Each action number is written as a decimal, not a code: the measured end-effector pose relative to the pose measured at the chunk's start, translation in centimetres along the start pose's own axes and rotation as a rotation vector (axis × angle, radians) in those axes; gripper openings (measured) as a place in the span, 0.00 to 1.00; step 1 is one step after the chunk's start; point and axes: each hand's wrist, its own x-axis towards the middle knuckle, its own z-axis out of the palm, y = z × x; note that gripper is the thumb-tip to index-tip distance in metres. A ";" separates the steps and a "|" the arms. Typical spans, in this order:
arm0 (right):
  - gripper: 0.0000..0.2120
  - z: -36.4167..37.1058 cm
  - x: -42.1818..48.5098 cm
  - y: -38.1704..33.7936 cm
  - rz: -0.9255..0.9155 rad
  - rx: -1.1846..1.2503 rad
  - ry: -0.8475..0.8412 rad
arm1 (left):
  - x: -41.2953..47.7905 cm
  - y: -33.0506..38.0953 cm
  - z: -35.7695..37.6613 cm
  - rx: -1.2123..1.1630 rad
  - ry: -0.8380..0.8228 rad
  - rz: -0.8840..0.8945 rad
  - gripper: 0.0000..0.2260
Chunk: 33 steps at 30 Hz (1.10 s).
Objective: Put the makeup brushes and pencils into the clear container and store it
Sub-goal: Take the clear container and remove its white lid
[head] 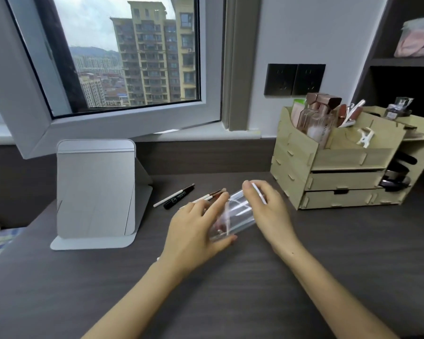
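Dark wood-grain desk (304, 277) fills the lower view, running back to a window (122, 57) that looks out on tall apartment blocks. Your two bare forearms reach in from the bottom edge and meet near the middle of the desk.

Between them lies the clear container (233, 216), tipped on its side with its open end pointing away from you. Your left hand (196, 231) wraps its near end, fingers curled over the top and thumb underneath. Your right hand (267, 206) grips the far end near the rim, and pinches a thin white stick (259, 193) against it. Pale, blurred shapes show through the clear wall; you cannot tell what they are.

Just behind your left fingers, a few makeup brushes (212, 195) lie on the desk, partly hidden by that hand. A little further left lie a black pencil (179, 196) and a thin white pencil (168, 198), side by side, well clear of the container.

To the left stands a grey folding mirror stand (95, 189), upright and angled. To the right, close to your right hand, sits a pale wooden organiser (333, 162) with two drawers below and open compartments on top holding bottles (316, 121) and tubes. Dark shelves (402, 62) rise behind it, and two black wall sockets (294, 79) sit on the wall above.
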 end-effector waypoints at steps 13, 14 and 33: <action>0.19 -5.0 1.8 -1.6 -0.274 -0.026 -0.793 | 0.0 -2.6 -3.4 -0.777 -0.613 -0.363 0.27; 0.20 -6.0 2.0 -2.0 -0.266 0.122 -0.796 | 0.1 -3.0 -3.8 -1.038 -0.723 -0.425 0.27; 0.17 -5.2 -0.3 9.2 -0.168 -0.652 -0.227 | -2.8 -7.5 -3.7 -0.872 0.045 -0.586 0.33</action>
